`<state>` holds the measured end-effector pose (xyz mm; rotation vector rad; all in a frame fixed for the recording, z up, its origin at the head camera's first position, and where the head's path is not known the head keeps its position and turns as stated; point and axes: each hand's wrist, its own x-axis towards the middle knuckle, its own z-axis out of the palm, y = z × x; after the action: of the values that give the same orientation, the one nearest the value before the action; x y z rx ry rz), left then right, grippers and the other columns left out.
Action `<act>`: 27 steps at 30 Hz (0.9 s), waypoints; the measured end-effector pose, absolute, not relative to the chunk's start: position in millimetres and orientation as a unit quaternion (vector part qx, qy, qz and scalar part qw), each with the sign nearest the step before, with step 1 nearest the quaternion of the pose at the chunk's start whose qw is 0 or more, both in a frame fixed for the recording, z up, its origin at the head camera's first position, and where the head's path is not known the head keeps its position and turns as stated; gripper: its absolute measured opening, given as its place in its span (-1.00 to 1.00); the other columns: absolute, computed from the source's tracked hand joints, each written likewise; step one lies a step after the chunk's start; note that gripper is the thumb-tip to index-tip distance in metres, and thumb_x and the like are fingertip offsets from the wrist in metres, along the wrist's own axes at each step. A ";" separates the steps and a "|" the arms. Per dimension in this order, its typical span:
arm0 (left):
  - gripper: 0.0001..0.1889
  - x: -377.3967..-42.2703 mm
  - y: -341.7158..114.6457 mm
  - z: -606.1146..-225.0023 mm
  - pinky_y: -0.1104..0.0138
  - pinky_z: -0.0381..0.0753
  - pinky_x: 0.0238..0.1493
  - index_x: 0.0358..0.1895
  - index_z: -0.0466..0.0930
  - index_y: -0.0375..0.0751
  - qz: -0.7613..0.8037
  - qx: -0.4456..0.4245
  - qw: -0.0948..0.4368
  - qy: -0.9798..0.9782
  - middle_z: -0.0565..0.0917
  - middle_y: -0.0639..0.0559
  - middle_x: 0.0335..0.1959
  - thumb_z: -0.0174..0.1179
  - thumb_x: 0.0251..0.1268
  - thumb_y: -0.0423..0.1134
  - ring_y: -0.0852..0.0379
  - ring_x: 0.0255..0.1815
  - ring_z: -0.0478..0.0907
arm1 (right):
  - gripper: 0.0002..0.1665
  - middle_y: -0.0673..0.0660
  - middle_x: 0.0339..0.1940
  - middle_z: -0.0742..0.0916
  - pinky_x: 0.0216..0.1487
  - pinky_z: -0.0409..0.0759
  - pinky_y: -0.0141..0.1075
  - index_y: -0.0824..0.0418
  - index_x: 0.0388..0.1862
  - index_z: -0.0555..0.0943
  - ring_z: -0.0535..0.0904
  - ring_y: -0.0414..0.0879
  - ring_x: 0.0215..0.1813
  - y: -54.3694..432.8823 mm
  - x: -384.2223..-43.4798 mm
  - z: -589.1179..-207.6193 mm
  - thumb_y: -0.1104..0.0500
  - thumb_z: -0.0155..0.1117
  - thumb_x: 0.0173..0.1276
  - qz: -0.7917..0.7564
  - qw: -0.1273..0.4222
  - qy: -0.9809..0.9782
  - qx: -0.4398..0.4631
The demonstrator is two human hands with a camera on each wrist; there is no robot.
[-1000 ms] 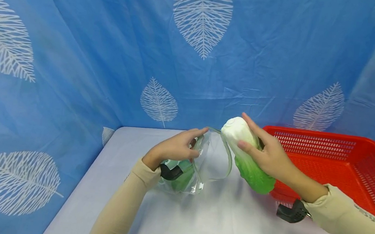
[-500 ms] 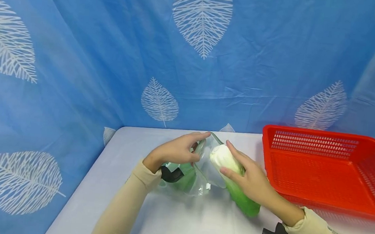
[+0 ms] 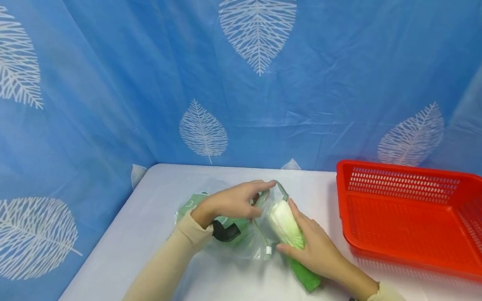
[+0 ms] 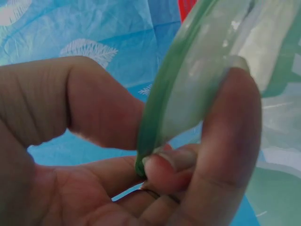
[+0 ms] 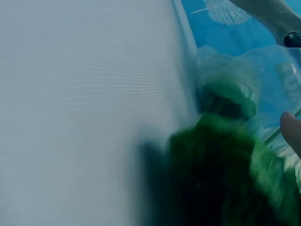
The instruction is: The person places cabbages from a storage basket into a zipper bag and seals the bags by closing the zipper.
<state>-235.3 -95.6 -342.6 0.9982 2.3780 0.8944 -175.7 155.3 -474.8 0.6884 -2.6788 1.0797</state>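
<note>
A clear zip bag (image 3: 254,249) with a green rim lies on the table, its mouth facing right. My left hand (image 3: 238,202) holds the mouth apart; in the left wrist view thumb and fingers pinch the green zip rim (image 4: 162,103). With my right hand (image 3: 316,248) I grip a napa cabbage (image 3: 305,273), thumb on the near side and fingers on the far side. Its white base is inside the bag's mouth and the green leafy end sticks out toward me. Something green and leafy (image 5: 228,101) shows through the film deeper in the bag.
A red perforated plastic basket (image 3: 406,232) stands on the right of the white-covered table (image 3: 233,293). Behind and to the left hangs a blue curtain (image 3: 146,56) with white leaf prints.
My right hand has brought the cabbage left and down, away from the basket, its base entering the bag's mouth. The left hand keeps its hold on the rim and has shifted slightly right and down.
</note>
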 end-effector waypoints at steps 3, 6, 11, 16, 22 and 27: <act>-0.16 -234.7 -96.9 -344.8 0.29 0.63 -0.32 0.67 -0.01 -0.16 0.319 0.357 0.211 0.852 0.29 -0.17 0.48 0.09 0.32 -0.41 0.11 -0.42 0.49 | 0.37 0.16 0.50 0.45 0.37 0.20 0.38 -0.12 0.73 -0.09 0.40 0.14 0.45 163.3 -169.7 -491.7 -0.37 0.49 0.14 0.339 0.097 -0.904 0.240; -0.16 -234.5 -98.9 -344.1 0.29 0.61 -0.30 0.67 -0.01 -0.14 0.315 0.354 0.207 0.856 0.27 -0.16 0.50 0.08 0.32 -0.41 0.13 -0.43 0.47 | 0.39 0.13 0.49 0.45 0.34 0.29 0.33 -0.12 0.73 -0.04 0.38 0.11 0.45 171.7 -165.9 -505.6 -0.39 0.52 0.08 0.336 0.111 -0.904 0.241; -0.16 -234.4 -101.1 -343.2 0.30 0.59 -0.32 0.67 -0.03 -0.13 0.319 0.355 0.207 0.854 0.20 -0.15 0.56 0.06 0.32 -0.41 0.17 -0.46 0.42 | 0.33 0.05 0.44 0.48 0.18 0.55 0.13 -0.08 0.72 0.02 0.44 -0.01 0.36 177.7 -164.7 -517.7 -0.32 0.55 0.12 0.337 0.143 -0.896 0.252; -0.16 -234.5 -100.8 -345.6 0.25 0.62 -0.30 0.67 -0.03 -0.16 0.328 0.363 0.207 0.847 0.19 -0.14 0.57 0.05 0.31 -0.41 0.15 -0.45 0.41 | 0.22 -0.08 0.20 0.59 -0.07 0.60 -0.18 -0.05 0.69 0.16 0.53 -0.25 0.04 180.0 -161.9 -516.0 -0.19 0.59 0.14 0.331 0.186 -0.887 0.263; -0.16 -234.5 -100.7 -346.2 0.26 0.43 -0.14 0.66 -0.01 -0.17 0.313 0.381 0.191 0.849 0.22 -0.09 0.57 0.06 0.30 -0.39 0.07 -0.15 0.36 | 0.11 -0.18 0.06 0.64 -0.15 0.56 -0.30 -0.09 0.63 0.30 0.53 -0.31 -0.08 183.2 -158.5 -499.0 -0.08 0.63 0.13 0.358 0.192 -0.873 0.268; -0.15 -234.4 -103.3 -344.5 0.32 0.37 -0.28 0.67 -0.01 -0.14 0.308 0.399 0.189 0.843 0.39 -0.07 0.24 0.07 0.28 -0.42 0.07 -0.29 0.32 | 0.03 -0.21 -0.01 0.67 -0.16 0.58 -0.29 -0.16 0.60 0.34 0.55 -0.31 -0.12 182.6 -152.9 -477.3 -0.15 0.58 0.17 0.354 0.168 -0.882 0.263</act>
<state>-234.4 -103.3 -344.5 1.1208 2.3708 0.8649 -152.9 182.6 -477.3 0.7479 -2.5076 1.0055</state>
